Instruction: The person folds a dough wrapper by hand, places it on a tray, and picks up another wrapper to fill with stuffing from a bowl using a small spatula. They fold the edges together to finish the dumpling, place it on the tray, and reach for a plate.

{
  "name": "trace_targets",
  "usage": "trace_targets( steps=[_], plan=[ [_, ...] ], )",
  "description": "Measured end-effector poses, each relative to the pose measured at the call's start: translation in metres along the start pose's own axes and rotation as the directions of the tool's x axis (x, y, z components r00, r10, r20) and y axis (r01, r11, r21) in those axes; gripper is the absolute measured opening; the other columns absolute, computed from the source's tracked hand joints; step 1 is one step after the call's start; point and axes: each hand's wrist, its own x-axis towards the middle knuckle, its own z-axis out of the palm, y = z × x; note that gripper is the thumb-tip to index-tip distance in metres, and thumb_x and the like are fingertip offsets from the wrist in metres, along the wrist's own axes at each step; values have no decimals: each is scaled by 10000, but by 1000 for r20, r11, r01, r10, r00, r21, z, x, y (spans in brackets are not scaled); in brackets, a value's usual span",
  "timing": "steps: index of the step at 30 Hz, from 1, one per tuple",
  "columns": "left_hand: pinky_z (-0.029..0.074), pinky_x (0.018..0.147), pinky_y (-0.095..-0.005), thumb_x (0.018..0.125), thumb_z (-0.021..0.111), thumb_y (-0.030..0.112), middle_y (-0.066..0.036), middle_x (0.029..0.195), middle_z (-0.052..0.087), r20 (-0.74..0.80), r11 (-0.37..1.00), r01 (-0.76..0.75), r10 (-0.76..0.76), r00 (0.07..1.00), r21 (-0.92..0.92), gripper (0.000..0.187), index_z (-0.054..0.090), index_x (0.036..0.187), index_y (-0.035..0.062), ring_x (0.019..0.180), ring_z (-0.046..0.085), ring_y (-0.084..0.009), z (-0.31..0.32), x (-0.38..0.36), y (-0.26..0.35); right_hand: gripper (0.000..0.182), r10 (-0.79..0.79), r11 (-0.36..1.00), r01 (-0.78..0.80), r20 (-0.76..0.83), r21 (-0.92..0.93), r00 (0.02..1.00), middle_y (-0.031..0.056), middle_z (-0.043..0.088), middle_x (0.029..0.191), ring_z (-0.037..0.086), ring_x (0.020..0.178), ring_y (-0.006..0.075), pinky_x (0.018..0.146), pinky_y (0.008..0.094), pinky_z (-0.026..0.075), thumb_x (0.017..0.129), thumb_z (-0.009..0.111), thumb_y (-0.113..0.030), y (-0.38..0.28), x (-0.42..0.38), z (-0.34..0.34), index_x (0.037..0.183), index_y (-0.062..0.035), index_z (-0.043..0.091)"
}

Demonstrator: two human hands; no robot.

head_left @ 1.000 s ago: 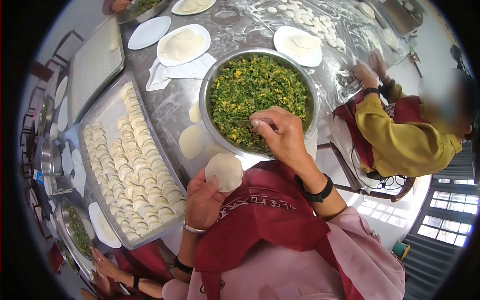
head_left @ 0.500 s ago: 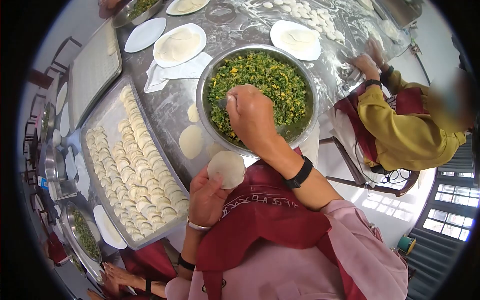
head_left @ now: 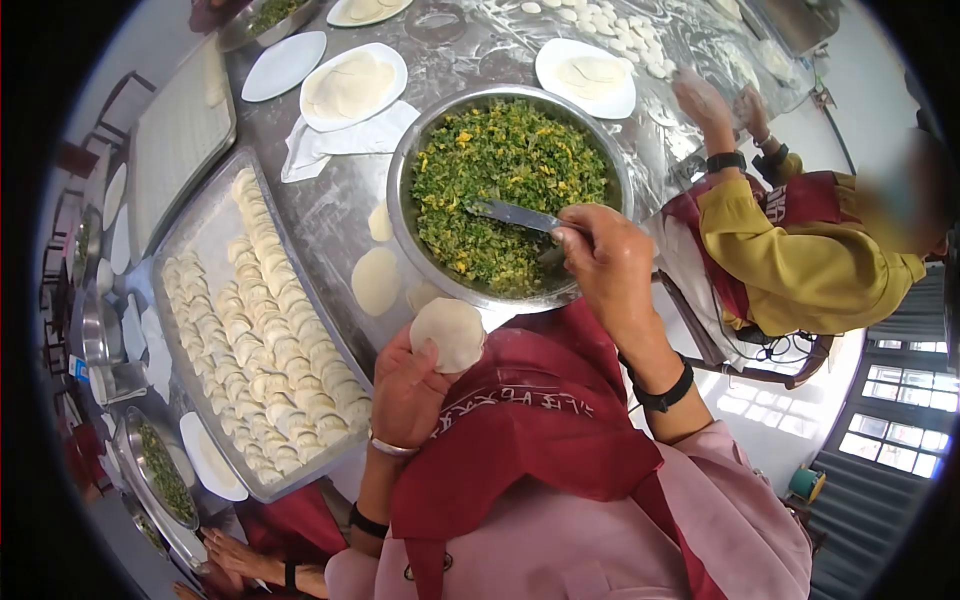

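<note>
A round dough wrapper (head_left: 449,334) lies on the fingers of my left hand (head_left: 408,390), its thumb pressed on the near edge. My right hand (head_left: 612,262) grips the handle of a flat metal spatula (head_left: 518,215), whose blade rests on the green and yellow filling (head_left: 500,150). That filling sits in a large steel bowl (head_left: 622,165) in front of me. Loose wrappers (head_left: 376,281) lie on the table left of the bowl. Farther left, a metal tray (head_left: 309,270) holds rows of folded dumplings (head_left: 290,350).
White plates of wrappers (head_left: 348,88) (head_left: 590,78) stand beyond the bowl, near a white cloth (head_left: 345,140). Small dough pieces (head_left: 625,35) are at the far right. A co-worker in a yellow sleeve (head_left: 760,240) sits on the right; another person's hands (head_left: 238,558) show at lower left.
My right hand has moved right and toward me across the bowl, bringing the spatula into clear view. The co-worker's hands on the right have lifted from the table and moved apart.
</note>
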Motion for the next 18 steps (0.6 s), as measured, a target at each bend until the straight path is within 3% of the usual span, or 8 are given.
trace_targets(
  steps=[1,4,8,12,15,18],
  plan=[
    [471,1028,-503,967,540,115,-221,1312,543,0,1000,-2,2,1000,0,445,415,1346,-82,1203,562,-361,0,-1,0,95,-104,994,103,-22,-33,994,149,632,788,621,729,356,630,432,488,802,672,-19,-3,3,4,888,-30,632],
    [473,1024,-508,964,537,108,-223,1312,543,-20,1000,-6,6,1000,9,446,413,1347,-85,1199,564,-364,1,-4,1,83,-195,975,197,36,-99,980,146,620,794,619,761,357,646,432,494,800,672,-36,-9,14,23,868,-53,627],
    [476,1020,-506,964,531,102,-225,1308,546,-57,1000,-21,22,998,23,442,413,1346,-88,1195,567,-370,2,-10,3,79,-257,964,250,77,93,963,143,618,778,620,745,353,635,430,493,789,683,-52,-21,32,44,854,-55,638],
    [477,1021,-498,966,523,102,-225,1303,550,-56,999,-33,34,998,19,435,420,1342,-91,1191,570,-369,-1,-12,2,88,-278,898,211,127,386,952,126,641,747,631,680,276,587,363,482,768,708,2,-29,46,63,851,-20,690],
    [474,1025,-497,968,519,100,-226,1302,551,-48,1000,-29,29,998,-4,427,427,1339,-91,1193,569,-365,1,-12,3,87,-376,883,322,105,342,920,132,641,747,628,675,284,585,370,485,772,708,-5,-30,48,72,858,-16,696],
    [470,1029,-495,970,513,96,-227,1303,551,-37,1000,-30,30,999,-3,421,429,1338,-91,1195,568,-361,1,-12,2,79,-323,943,302,165,141,932,154,634,782,624,690,317,614,395,493,798,672,-14,-28,40,77,878,-13,679]
  ],
)
